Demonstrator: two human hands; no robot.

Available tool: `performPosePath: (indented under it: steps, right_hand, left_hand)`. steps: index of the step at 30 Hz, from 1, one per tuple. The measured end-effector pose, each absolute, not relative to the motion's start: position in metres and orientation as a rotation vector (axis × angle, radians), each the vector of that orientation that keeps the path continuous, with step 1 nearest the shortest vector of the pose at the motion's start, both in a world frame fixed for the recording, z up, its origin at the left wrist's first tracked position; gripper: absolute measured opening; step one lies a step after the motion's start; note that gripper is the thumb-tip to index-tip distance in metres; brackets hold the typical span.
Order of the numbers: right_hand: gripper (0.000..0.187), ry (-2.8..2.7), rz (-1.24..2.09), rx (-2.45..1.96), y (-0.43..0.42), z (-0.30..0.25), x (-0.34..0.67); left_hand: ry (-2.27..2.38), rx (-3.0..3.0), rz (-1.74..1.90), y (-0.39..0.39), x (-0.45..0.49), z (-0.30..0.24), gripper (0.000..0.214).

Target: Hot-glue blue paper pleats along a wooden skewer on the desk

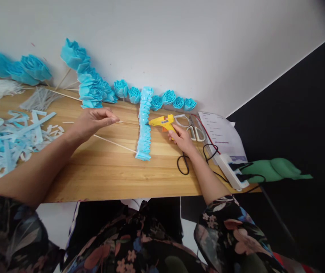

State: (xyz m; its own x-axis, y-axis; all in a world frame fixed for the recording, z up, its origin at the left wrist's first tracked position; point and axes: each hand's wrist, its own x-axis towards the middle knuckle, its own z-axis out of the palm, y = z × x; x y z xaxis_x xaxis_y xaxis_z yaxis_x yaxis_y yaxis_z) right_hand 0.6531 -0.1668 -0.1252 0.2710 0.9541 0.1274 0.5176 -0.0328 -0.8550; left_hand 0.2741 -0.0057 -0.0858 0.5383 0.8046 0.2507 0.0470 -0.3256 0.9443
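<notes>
Pinched between the fingertips of my left hand [98,118] is a thin pale stick [119,121]; its short tip shows past the fingers. My right hand [182,138] grips a yellow hot glue gun [164,121]. The gun's nozzle points left and meets or nearly meets a pleated light-blue strip [144,131], which lies lengthwise on the wooden table [108,178]. Glossy spots show on the strip's upper part. A second thin stick [115,143] lies on the table, reaching the strip's near end.
Several blue flowers [168,97] line the wall, with bigger ones [90,85] on sticks at left. Blue and white scraps [17,131] cover the left side. Scissors [195,132], printed sheets [222,132], a power strip [233,172] with cords and a green object [276,170] are at right.
</notes>
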Motion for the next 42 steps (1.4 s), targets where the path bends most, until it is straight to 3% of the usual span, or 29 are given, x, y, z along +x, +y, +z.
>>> performPosePath:
  steps: [14, 23, 32, 42]
  right_hand:
    - [0.074, -1.359, 0.653, -1.649, -0.1657, -0.1224, 0.6509]
    - [0.078, -1.362, 0.649, -1.671, -0.1671, -0.1229, 0.6527]
    - [0.07, -1.377, 0.647, -1.677, -0.168, -0.1244, 0.6561]
    - [0.073, -1.378, 0.653, -1.675, -0.1681, -0.1251, 0.6573]
  left_hand:
    - [0.792, 1.746, 0.927, -0.0003, 0.2706, -0.0869, 0.048]
    - [0.733, 1.702, 0.894, -0.0025, 0.2738, -0.0884, 0.059]
    - [0.687, 1.601, 0.926, -0.0036, 0.2745, -0.088, 0.036]
    - [0.629, 1.622, 0.923, -0.0009, 0.2747, -0.0905, 0.031]
